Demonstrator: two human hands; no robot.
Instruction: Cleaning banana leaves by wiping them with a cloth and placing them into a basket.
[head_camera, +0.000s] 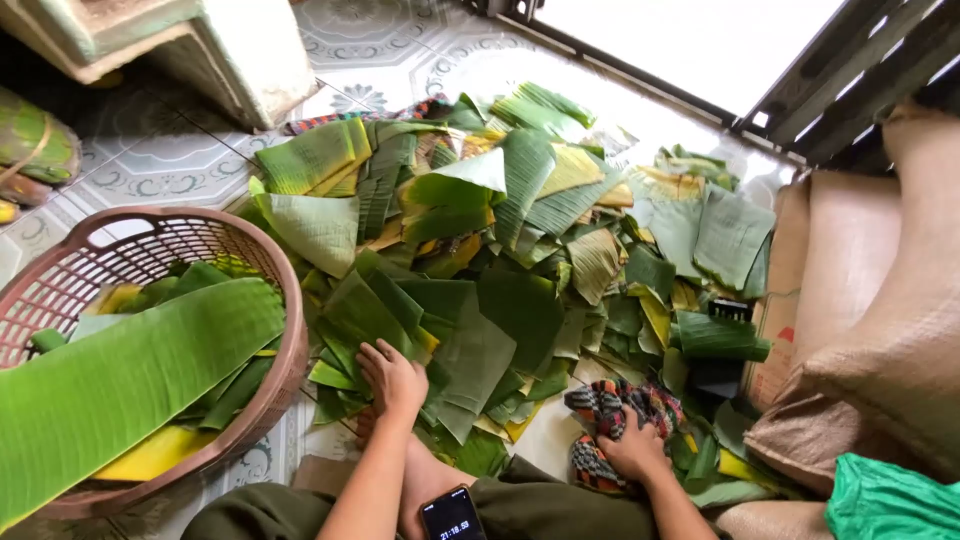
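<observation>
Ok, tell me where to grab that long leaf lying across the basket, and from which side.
Judging by its pose, take the long banana leaf at its right end by the basket rim, coming from the right: that end overhangs nearest the left hand. The right hand rests on a patterned cloth.

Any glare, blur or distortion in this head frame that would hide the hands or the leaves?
Head view: the doorway is blown out white, with glare on the tiles below; wide-angle bending at the edges, seen in the basket; leaves evenly lit and sharp; left hand and right hand on the cloth clear.
</observation>
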